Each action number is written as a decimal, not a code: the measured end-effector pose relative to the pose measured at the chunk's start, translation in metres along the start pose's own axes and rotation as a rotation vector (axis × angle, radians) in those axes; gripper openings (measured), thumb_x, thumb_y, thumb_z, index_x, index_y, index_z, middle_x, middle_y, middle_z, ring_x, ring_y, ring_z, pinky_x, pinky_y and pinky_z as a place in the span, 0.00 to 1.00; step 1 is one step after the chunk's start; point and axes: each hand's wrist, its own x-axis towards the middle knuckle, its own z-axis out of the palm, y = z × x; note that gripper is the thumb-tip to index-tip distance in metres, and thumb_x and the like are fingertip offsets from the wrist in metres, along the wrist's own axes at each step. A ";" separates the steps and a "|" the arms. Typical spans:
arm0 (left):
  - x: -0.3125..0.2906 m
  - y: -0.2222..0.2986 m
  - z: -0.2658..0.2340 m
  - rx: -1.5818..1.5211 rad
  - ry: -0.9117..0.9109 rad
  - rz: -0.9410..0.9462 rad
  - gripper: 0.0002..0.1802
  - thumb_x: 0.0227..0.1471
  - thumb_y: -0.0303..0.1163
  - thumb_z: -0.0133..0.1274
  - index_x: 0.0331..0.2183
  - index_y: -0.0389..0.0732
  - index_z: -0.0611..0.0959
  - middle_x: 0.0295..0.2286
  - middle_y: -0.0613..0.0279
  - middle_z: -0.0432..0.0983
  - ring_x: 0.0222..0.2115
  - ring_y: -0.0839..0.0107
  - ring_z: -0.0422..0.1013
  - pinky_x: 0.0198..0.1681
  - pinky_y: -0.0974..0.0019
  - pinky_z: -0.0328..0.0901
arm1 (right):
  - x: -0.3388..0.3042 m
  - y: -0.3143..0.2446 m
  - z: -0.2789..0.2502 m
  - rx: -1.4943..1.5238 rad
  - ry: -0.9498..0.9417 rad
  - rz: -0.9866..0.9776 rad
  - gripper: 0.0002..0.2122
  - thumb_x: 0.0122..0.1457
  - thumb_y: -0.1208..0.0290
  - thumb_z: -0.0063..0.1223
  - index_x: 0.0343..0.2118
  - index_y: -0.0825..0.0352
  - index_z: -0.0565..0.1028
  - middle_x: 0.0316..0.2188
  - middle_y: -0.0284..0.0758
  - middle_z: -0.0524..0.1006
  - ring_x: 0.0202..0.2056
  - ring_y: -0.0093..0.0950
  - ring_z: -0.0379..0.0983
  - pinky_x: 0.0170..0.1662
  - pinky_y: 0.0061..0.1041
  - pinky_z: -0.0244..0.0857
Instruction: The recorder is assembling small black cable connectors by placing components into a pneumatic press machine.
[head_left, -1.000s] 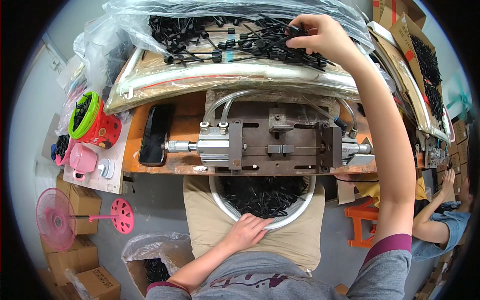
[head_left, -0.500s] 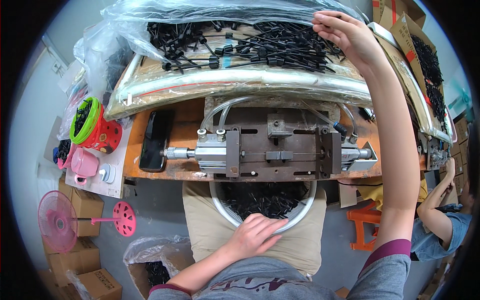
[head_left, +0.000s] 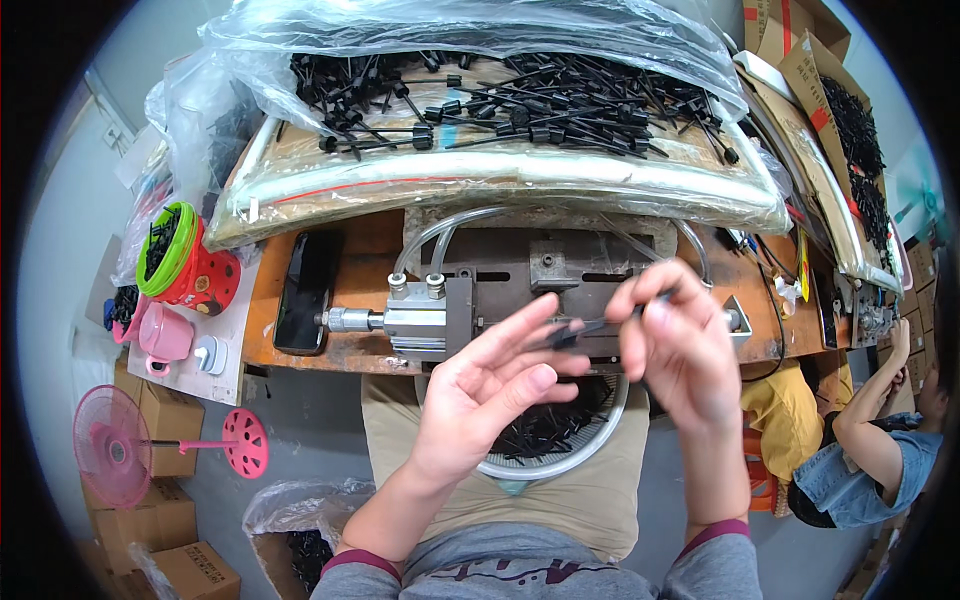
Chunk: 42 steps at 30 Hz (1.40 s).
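Observation:
My right hand is pinching a thin black plastic rod with a thicker end, blurred by motion, above the metal clamping fixture. My left hand is held beside the rod's thicker end, its fingers stretched out and apart; whether they touch it I cannot tell. Both hands cover the middle and right of the fixture. Below them, between my knees, a white basket holds many black pieces. Behind the fixture, more black rods with thick ends lie heaped on a raised, plastic-covered board.
A phone lies left of the fixture on the wooden bench. Clear air hoses run to the fixture. A red-and-green bucket, pink cup and pink fan stand left. A co-worker sits at right.
My right hand has come back from the heap with a black rod. My left hand has risen from the basket's rim to meet it above the fixture.

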 end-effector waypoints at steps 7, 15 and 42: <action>-0.017 -0.001 -0.004 0.103 -0.071 -0.049 0.20 0.41 0.16 0.66 0.41 0.26 0.83 0.36 0.47 0.78 0.36 0.63 0.79 0.36 0.68 0.78 | -0.030 0.016 -0.011 0.209 0.043 -0.022 0.07 0.64 0.77 0.47 0.43 0.72 0.71 0.41 0.51 0.78 0.21 0.28 0.76 0.26 0.21 0.72; -0.015 -0.020 -0.006 1.100 -0.008 0.533 0.19 0.38 0.19 0.68 0.38 0.33 0.85 0.45 0.51 0.76 0.34 0.70 0.78 0.36 0.69 0.75 | -0.039 0.018 -0.021 -0.192 0.370 -0.376 0.13 0.64 0.76 0.49 0.49 0.75 0.72 0.46 0.50 0.76 0.32 0.25 0.77 0.30 0.19 0.74; 0.012 0.013 -0.001 1.513 -0.240 0.417 0.15 0.41 0.32 0.67 0.34 0.39 0.85 0.41 0.57 0.81 0.24 0.65 0.77 0.30 0.69 0.72 | -0.056 0.030 0.002 -1.235 0.260 -0.503 0.16 0.41 0.84 0.69 0.36 0.71 0.78 0.46 0.46 0.76 0.44 0.33 0.76 0.44 0.26 0.74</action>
